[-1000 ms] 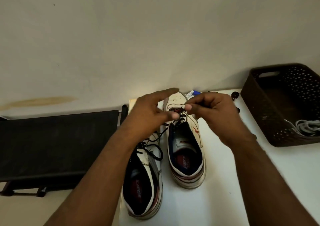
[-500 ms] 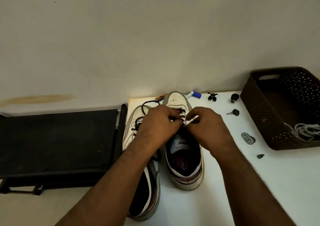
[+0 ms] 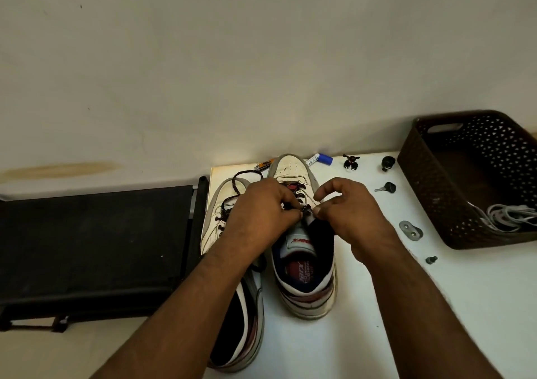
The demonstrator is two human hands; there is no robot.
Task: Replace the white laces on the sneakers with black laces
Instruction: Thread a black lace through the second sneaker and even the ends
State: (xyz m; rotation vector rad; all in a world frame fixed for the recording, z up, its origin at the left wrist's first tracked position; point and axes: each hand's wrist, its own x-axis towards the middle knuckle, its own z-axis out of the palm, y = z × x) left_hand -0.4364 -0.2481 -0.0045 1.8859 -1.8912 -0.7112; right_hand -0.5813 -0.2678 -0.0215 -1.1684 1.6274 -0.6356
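Two white sneakers stand side by side on the white table (image 3: 363, 335), toes toward the wall. The right sneaker (image 3: 302, 274) has a black lace (image 3: 300, 196) threaded through its upper eyelets. My left hand (image 3: 261, 216) pinches the lace over the tongue. My right hand (image 3: 351, 216) pinches the lace end and the eyelet flap just opposite, fingertips nearly touching the left hand's. The left sneaker (image 3: 216, 204) carries a black lace with a loose loop (image 3: 247, 176) near its toe; my left forearm covers its middle.
A dark brown perforated basket (image 3: 430, 192) at the right holds the white laces (image 3: 508, 216). Small items lie by the wall and right of the shoes: a blue-capped tube (image 3: 322, 159), a key (image 3: 386, 188), a metal plate (image 3: 410, 230), a screw (image 3: 431, 260). A black bench (image 3: 93, 248) adjoins the table's left.
Both hands have come down from above the toe onto the right sneaker's eyelets and drawn closer together. The small items to the right came into sight.
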